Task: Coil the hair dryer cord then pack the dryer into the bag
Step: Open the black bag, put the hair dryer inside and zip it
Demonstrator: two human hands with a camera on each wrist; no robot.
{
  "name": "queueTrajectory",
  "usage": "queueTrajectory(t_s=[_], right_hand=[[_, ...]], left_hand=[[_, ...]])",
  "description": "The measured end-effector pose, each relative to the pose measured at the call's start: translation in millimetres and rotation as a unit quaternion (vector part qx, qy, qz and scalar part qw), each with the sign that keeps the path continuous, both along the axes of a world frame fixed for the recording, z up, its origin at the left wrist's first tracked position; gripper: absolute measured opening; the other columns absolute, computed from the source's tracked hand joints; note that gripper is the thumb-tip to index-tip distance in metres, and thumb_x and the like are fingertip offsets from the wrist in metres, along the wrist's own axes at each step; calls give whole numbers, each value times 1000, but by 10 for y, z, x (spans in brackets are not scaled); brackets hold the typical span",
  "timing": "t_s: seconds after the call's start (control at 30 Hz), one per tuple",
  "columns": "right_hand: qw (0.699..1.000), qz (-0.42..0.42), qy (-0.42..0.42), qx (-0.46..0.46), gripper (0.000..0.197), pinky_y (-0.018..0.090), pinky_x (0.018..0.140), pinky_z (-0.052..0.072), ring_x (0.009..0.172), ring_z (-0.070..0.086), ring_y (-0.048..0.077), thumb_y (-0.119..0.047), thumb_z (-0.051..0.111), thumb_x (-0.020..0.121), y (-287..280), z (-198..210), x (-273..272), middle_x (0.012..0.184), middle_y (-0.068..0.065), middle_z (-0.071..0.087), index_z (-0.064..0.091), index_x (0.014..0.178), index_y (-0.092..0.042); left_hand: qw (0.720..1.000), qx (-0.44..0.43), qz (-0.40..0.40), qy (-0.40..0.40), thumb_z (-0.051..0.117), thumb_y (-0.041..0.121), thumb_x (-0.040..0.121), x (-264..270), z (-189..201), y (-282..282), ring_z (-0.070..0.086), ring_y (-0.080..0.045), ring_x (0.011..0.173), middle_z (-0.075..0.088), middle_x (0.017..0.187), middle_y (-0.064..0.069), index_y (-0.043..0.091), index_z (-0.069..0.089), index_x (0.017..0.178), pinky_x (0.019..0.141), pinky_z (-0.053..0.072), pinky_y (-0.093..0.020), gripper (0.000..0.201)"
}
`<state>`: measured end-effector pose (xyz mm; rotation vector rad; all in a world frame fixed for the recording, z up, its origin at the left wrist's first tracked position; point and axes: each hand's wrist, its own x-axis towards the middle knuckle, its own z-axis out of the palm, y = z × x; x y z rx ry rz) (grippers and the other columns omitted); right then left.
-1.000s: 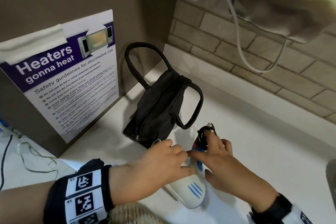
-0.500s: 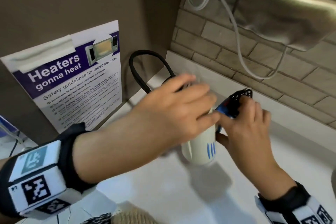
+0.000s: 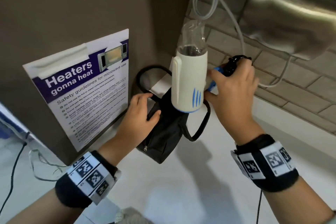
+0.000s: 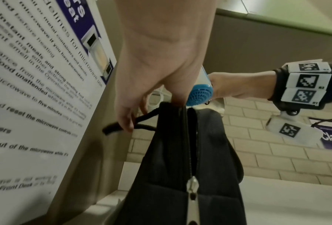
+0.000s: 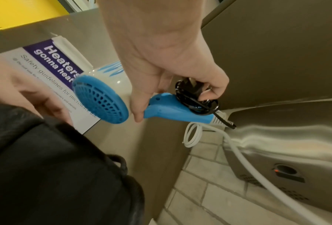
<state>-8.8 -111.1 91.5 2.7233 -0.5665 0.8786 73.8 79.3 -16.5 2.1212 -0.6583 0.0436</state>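
The white hair dryer [image 3: 189, 82], with blue stripes and a clear nozzle pointing up, hangs in the air just above the black bag [image 3: 163, 138]. My right hand [image 3: 234, 92] grips its blue handle [image 5: 172, 109], holding the coiled black cord [image 5: 194, 97] and plug against it. The dryer's blue rear grille [image 5: 99, 100] faces down toward the bag. My left hand [image 3: 141, 114] curls over the bag's top edge by one strap [image 4: 142, 117]. The bag [image 4: 170, 152] stands on the counter, its zip pull [image 4: 193, 187] at the near end.
A microwave safety poster [image 3: 81, 87] leans on the brown wall left of the bag. A steel hand dryer [image 3: 291, 14] and a looping white cable [image 3: 240, 29] hang on the brick wall to the right. The white counter [image 3: 181, 178] runs toward me. Thin wires [image 3: 18, 151] lie at far left.
The dryer rose from the counter to above the bag, held by my right hand alone. My left hand let go of it and took hold of the bag's top edge.
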Motion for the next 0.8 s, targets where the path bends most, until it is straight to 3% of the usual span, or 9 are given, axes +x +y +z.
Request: queueTrajectory(t_s=[0.1, 0.17, 0.27, 0.33, 0.43, 0.5, 0.6, 0.7, 0.8], right_hand=[[1000, 18, 20, 6, 49, 45, 75, 38, 99, 44, 39, -28, 79, 66, 80, -82, 203, 108, 20, 46, 60, 111, -23], [999, 41, 33, 12, 49, 43, 71, 40, 96, 45, 40, -21, 78, 64, 137, -158, 318, 106, 22, 47, 60, 110, -21], [997, 49, 66, -4, 39, 40, 69, 41, 92, 46, 38, -10, 71, 67, 227, -296, 453, 105, 19, 48, 61, 103, -21], [994, 52, 94, -25, 29, 40, 67, 41, 91, 46, 36, -7, 64, 74, 277, -395, 494, 102, 17, 47, 59, 99, -20], [986, 66, 150, -30, 24, 41, 67, 43, 91, 48, 36, -8, 63, 76, 297, -530, 480, 100, 17, 48, 59, 97, -18], [978, 72, 192, -30, 23, 40, 68, 44, 92, 48, 37, -10, 63, 77, 296, -595, 451, 101, 17, 49, 60, 98, -19], [961, 100, 257, -13, 23, 41, 76, 45, 100, 45, 38, -12, 56, 84, 265, -650, 429, 110, 18, 44, 56, 107, -17], [942, 138, 307, 16, 29, 37, 78, 40, 100, 44, 30, -22, 47, 93, 178, -625, 423, 107, 10, 37, 45, 119, -10], [916, 172, 362, 18, 30, 37, 74, 44, 104, 46, 38, -19, 55, 88, 166, -597, 465, 118, 17, 37, 50, 117, -12]], left_hand=[[989, -24, 4, 145, 62, 39, 86, 55, -72, -46, 52, -23, 120, 53, 129, -8, 20, 34, 138, 94, 42, -31, 62], [977, -50, 11, 205, 55, 33, 92, 71, -78, -73, 52, -27, 121, 54, 130, -9, 20, 25, 142, 95, 40, -32, 60], [961, -125, 5, 248, 46, 18, 96, 98, -96, -114, 45, -19, 128, 49, 137, -2, 22, 21, 145, 102, 34, -32, 55], [935, -193, 6, 299, 47, 13, 93, 135, -127, -113, 46, -16, 127, 51, 133, 2, 29, 25, 142, 107, 35, -36, 56], [884, -267, 20, 382, 58, 24, 83, 170, -198, -65, 54, -19, 120, 58, 128, 1, 45, 34, 134, 105, 40, -48, 60], [865, -297, 26, 403, 62, 29, 83, 176, -210, -54, 58, -22, 118, 61, 127, -3, 47, 38, 130, 103, 42, -51, 56], [840, -339, 28, 423, 58, 22, 91, 176, -204, -79, 56, -24, 120, 56, 134, -5, 40, 36, 136, 103, 43, -50, 54], [839, -341, 19, 424, 57, 26, 88, 156, -202, -94, 52, -21, 125, 49, 142, -1, 42, 35, 137, 106, 40, -49, 56], [833, -350, 13, 428, 53, 21, 94, 140, -187, -95, 51, -21, 125, 47, 143, -1, 39, 33, 140, 107, 38, -48, 54]])
